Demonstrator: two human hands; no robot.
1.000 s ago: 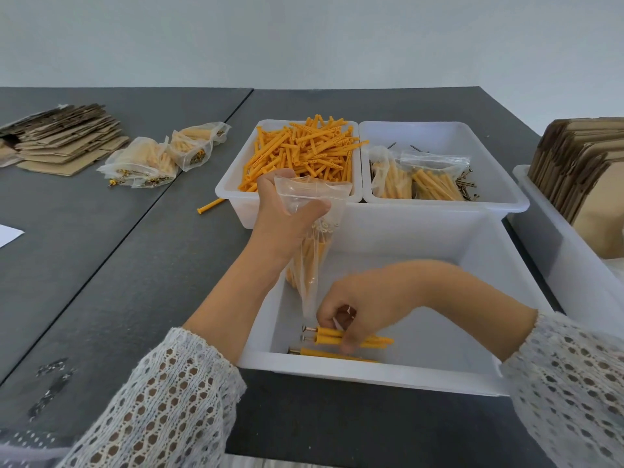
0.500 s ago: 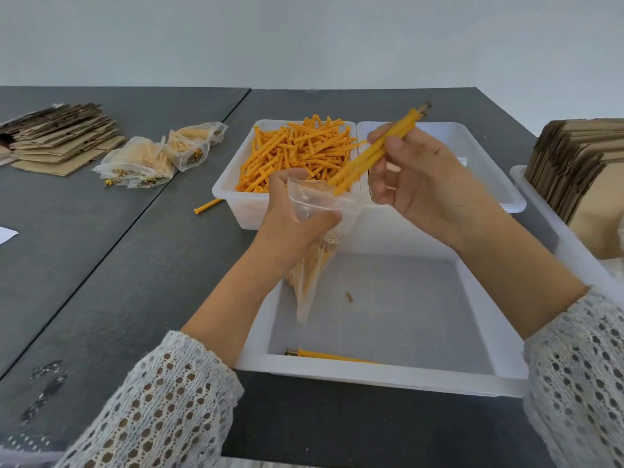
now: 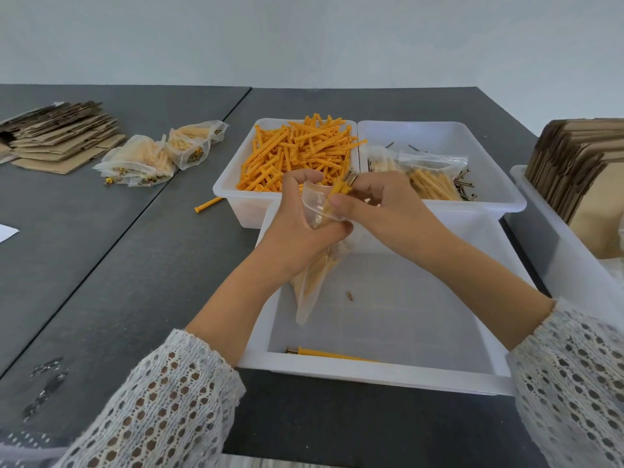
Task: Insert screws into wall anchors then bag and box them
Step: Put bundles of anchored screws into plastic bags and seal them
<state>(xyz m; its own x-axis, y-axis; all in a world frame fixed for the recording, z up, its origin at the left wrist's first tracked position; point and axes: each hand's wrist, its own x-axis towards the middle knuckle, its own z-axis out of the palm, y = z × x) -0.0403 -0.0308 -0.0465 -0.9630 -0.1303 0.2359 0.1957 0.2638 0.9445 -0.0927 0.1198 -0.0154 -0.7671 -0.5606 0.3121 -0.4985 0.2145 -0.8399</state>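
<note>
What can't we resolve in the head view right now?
- Count of orange anchors in the clear plastic bag: hidden by the left hand and right hand.
- White tray of brown cardboard: cut off by the right edge.
- Loose screws in the far-right white bin: too small to count.

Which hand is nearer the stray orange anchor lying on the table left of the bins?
Left. The left hand, gripping the bag, is just right of the stray anchor; the right hand is farther right, beyond the left one.
</note>
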